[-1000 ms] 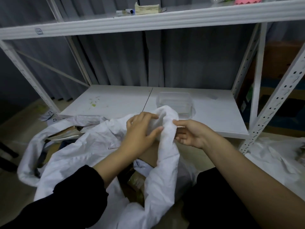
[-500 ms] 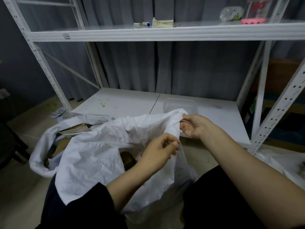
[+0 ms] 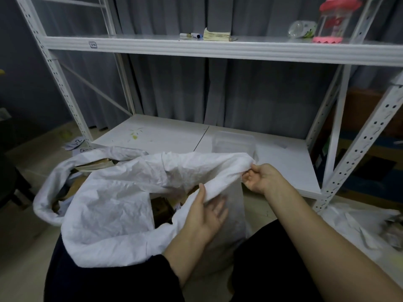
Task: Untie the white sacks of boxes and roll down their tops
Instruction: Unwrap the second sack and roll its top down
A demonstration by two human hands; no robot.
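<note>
The crumpled white woven sack [image 3: 113,199] is seen standing on the pale floor [image 3: 26,258] in front of the person, its mouth already open and brown cardboard boxes [image 3: 161,207] showing inside. Its top edge is stretched as a long band running left to right, from the sack's body up to the right hand [image 3: 259,178], by which the far end is pinched between curled fingers. The left hand [image 3: 207,212] is held nearer the body, just under that band, fingers straight and palm up against the cloth, nothing being gripped. A roll-down is judged to turn on this: the rim lies above and outward of both hands. Behind is a white metal shelf rack [image 3: 196,51], a clear plastic tub [image 3: 233,142] on its lower board, grey curtains beyond
</note>
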